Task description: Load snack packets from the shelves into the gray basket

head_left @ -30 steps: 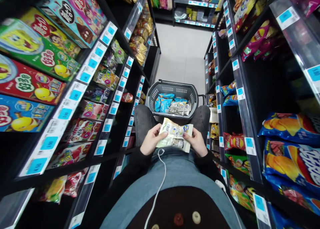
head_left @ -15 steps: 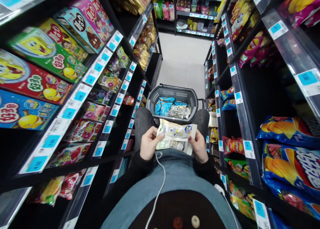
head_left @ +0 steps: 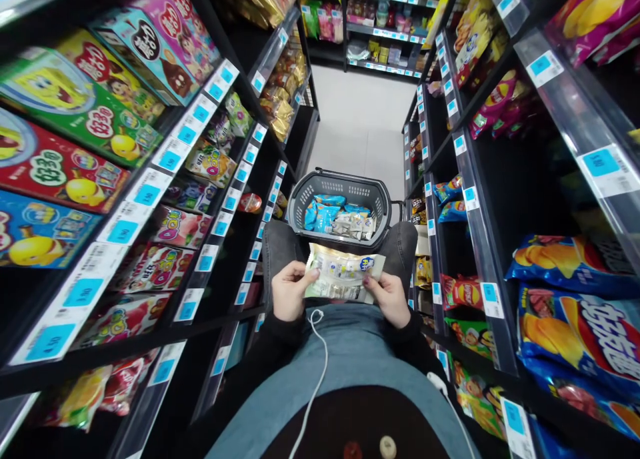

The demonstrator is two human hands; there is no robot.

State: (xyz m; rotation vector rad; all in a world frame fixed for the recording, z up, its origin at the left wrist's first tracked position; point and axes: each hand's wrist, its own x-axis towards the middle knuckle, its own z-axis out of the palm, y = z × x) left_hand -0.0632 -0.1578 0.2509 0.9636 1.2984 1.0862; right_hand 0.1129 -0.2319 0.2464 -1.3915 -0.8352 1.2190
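Observation:
Between my hands, low over my lap, is a pale cream and green snack packet [head_left: 340, 271] with a blue logo near its right end. My left hand [head_left: 291, 287] pinches its left edge, thumb on top. At the right edge, my right hand [head_left: 387, 295] grips it the same way. Just beyond the packet, between my knees, stands a dark grey shopping basket [head_left: 295, 209]. Inside it lie several blue packets [head_left: 323, 215] on the left and silvery-white packets [head_left: 354, 225] on the right.
Shelves line both sides closely. Snack boxes [head_left: 60, 122] and gummy packets [head_left: 183, 225] fill the left one; blue chip bags [head_left: 575, 329] stick out at the right. Pale floor [head_left: 360, 105] runs to a back shelf [head_left: 385, 32]. A white cable [head_left: 325, 372] hangs over my front.
The packet has tipped flatter, with its lower edge less visible, and both hands have shifted slightly left with it. The whole view has turned a little. Both hands keep their grip.

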